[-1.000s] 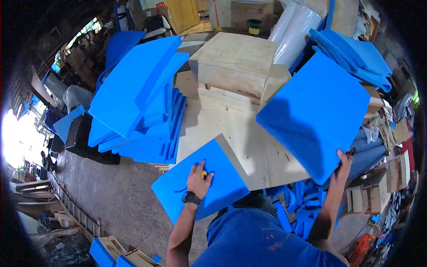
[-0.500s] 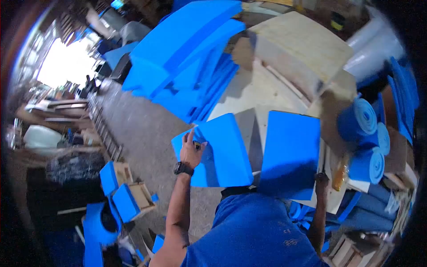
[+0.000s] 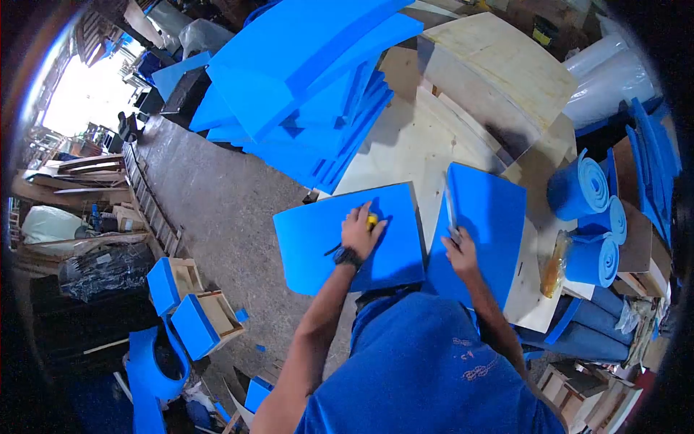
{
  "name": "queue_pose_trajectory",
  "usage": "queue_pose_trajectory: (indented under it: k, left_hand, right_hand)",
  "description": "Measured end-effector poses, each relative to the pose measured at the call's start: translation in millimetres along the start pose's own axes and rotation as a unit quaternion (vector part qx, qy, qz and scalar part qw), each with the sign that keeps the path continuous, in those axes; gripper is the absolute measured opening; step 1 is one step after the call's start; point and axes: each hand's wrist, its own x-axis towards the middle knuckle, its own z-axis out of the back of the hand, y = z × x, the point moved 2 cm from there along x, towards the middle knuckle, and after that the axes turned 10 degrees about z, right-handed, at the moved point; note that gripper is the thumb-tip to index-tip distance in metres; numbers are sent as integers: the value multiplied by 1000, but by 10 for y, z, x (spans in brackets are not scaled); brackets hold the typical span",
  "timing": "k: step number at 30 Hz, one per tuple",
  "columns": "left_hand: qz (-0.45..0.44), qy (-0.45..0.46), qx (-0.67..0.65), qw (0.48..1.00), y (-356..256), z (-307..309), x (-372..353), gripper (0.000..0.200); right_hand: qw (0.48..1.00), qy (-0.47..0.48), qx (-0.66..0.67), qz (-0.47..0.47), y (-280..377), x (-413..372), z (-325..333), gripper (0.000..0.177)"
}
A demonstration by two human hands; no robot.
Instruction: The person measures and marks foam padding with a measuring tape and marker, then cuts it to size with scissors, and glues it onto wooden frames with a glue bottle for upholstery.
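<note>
Right hand (image 3: 464, 254) in the head view has moved from the outer edge of the right blue panel (image 3: 499, 224) to its inner side, and the left hand (image 3: 358, 235) toward the middle of the left blue panel (image 3: 307, 242). The former grips a long, thin tool (image 3: 451, 202) over its panel; the latter closes around a small yellow object (image 3: 372, 219), both panels lying side by side at the plywood surface's (image 3: 401, 159) near edge.

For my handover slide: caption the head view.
Left hand on one blue panel, small yellow object by its thumb; right hand holding a thin, blade-like tool over another panel.
</note>
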Motion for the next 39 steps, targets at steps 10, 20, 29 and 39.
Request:
queue_pose_trajectory:
  k: [10, 20, 29, 39]
  left_hand:
    - [-16, -18, 71, 997, -140, 281, 383, 42]
    - [24, 50, 41, 998, 222, 131, 429, 82]
    - [-76, 58, 27, 995, -280, -312, 584, 69]
    - [-182, 217, 39, 958, -909, -2023, 255, 77]
  right_hand:
    - [968, -45, -178, 171, -202, 1195, -1143, 34]
    - [987, -116, -104, 44, 48, 897, -478, 45]
    - [865, -322, -371, -105, -867, -175, 1282, 81]
    - [950, -170, -42, -257, -764, -735, 1882, 82]
